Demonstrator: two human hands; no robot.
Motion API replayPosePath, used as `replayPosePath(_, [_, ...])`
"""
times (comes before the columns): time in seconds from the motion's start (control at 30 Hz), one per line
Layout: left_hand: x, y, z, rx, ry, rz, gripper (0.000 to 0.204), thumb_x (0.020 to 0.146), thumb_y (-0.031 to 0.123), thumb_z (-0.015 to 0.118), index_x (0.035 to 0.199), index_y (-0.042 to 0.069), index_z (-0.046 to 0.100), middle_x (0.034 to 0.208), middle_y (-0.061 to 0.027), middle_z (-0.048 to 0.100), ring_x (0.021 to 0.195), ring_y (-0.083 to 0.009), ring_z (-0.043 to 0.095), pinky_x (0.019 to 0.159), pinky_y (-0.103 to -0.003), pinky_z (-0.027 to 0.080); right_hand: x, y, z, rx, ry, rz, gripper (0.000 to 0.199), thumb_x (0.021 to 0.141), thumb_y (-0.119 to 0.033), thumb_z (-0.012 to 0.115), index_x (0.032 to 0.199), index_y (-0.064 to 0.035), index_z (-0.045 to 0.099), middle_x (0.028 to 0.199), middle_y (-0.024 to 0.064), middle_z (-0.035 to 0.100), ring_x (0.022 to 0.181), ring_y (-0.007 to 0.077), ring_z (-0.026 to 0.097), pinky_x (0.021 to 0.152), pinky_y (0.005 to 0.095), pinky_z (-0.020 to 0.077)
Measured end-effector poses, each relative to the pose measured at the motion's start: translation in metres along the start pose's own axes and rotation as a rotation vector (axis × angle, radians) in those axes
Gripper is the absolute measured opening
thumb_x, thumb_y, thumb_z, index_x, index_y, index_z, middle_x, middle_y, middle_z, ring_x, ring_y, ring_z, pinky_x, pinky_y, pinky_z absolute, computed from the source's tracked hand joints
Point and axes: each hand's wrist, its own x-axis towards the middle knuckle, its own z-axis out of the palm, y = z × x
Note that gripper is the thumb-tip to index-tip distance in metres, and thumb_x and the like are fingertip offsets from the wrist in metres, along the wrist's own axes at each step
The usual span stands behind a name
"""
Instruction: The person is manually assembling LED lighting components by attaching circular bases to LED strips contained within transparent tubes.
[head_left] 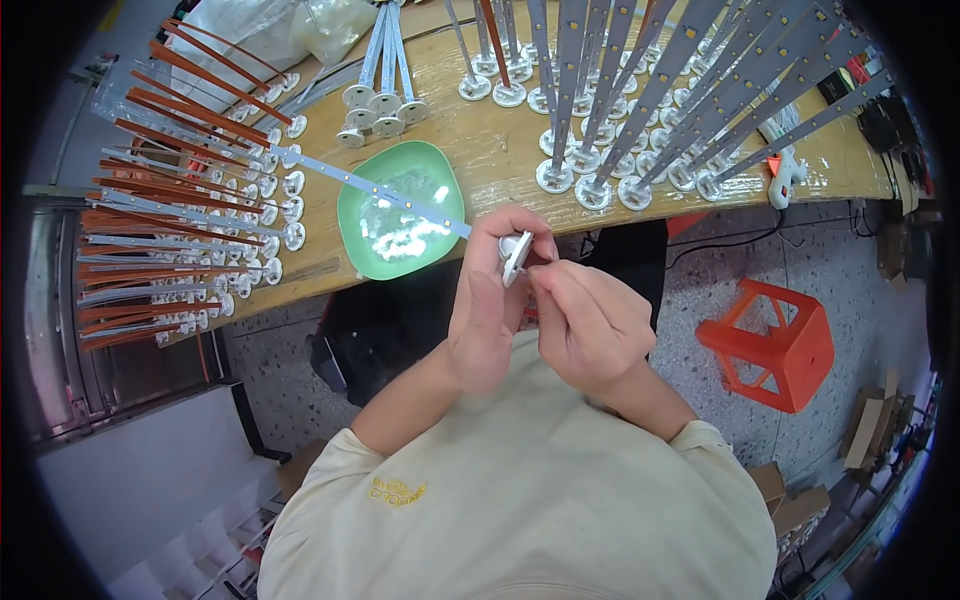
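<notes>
led strip (375, 190) is in the left hand (482, 325), slim and pale, running from the fingers toward 10 o'clock and passing over the green bowl (425, 155) (clock centred on the hands). round white base (516, 262) is at the near end, seen almost edge-on; fingers hide the join

handling, my guess: light but long, so the far end likely swings if the wrist turns fast. probably stiff edgewise, bendy across the flat. base looks hard and smooth, maybe a bit slick. chips on the strip face and the join are likely the fragile bits. best hold: base rim plus the strip's edges right beside it, fingertips off the chips

left hand: forearm in from 7 o'clock, palm turned inward, fingers curled over the top of the base, thumb on the near side, grasping the strip at its base end. right hand (597, 325): in from 5 o'clock, fingers folded, thumb and index bunched at the base's lower edge. can't tell if they pinch something small or only touch the rim

around: bowl holds shiny clear bits; on the table (470, 130), upright strips (565, 90) at 1 o'clock, orange strips (120, 220) at 9; orange stool (805, 350) on the floor toward 4 o'clock
</notes>
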Motion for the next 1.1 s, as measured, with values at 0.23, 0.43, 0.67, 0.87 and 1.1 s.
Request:
replayPosePath(0.23, [-0.002, -0.007, -0.006, 0.367, -0.031, 0.057, 0.071, 0.099, 0.064, 0.031, 0.131, 0.001, 0.034, 0.112, -0.0088, 0.039, 0.095, -0.0135, 0.04, 0.081, -0.025, 0.038, 0.008, -0.013, -0.008, -0.03, -0.085, 0.074, 0.017, 0.076, 0.012, 0.069, 0.091, 0.0068, 0.065, 0.083, 0.0155, 0.068, 0.067, 0.0277, 0.068, 0.058, 0.0309, 0.0553])
replayPosePath(0.43, [-0.003, 0.0, -0.002, 0.228, -0.012, 0.012, 0.074, 0.099, 0.067, 0.024, 0.129, 0.001, 0.035, 0.11, -0.0101, 0.041, 0.098, -0.0182, 0.044, 0.091, -0.034, 0.039, 0.007, -0.002, -0.004, 0.046, -0.056, 0.045, 0.019, 0.076, 0.01, 0.071, 0.094, 0.0065, 0.067, 0.084, 0.0158, 0.069, 0.068, 0.0267, 0.069, 0.059, 0.0303, 0.056])
replayPosePath(0.67, [-0.001, 0.024, -0.011, -0.123, 0.032, 0.044, 0.044, 0.095, -0.004, 0.055, 0.133, 0.003, 0.034, 0.109, -0.0072, 0.044, 0.094, -0.0114, 0.047, 0.079, -0.025, 0.045, 0.017, -0.004, -0.022, 0.318, -0.099, 0.119, 0.024, 0.072, 0.002, 0.08, 0.092, 0.0042, 0.068, 0.083, 0.0131, 0.07, 0.064, 0.022, 0.068, 0.057, 0.0277, 0.0552])
replayPosePath(0.87, [0.009, 0.051, -0.041, 0.406, -0.097, -0.028, 0.03, 0.099, 0.002, 0.051, 0.126, 0.0, 0.04, 0.087, -0.0057, 0.048, 0.067, -0.0117, 0.049, 0.061, -0.025, 0.042, 0.006, 0.006, -0.031, 0.312, -0.099, 0.142, 0.025, 0.071, 0.003, 0.08, 0.093, 0.005, 0.067, 0.081, 0.0138, 0.069, 0.058, 0.0184, 0.064, 0.052, 0.025, 0.052])
replayPosePath(1.1, [0.036, 0.072, -0.061, 0.45, -0.218, -0.135, 0.034, 0.098, 0.001, 0.051, 0.131, -0.001, 0.043, 0.082, -0.0043, 0.055, 0.069, -0.0142, 0.058, 0.065, -0.029, 0.05, 0.0, -0.001, -0.029, 0.32, -0.213, 0.214, 0.017, 0.072, 0.002, 0.076, 0.087, 0.0026, 0.067, 0.076, 0.013, 0.069, 0.062, 0.0248, 0.067, 0.058, 0.0299, 0.0541])
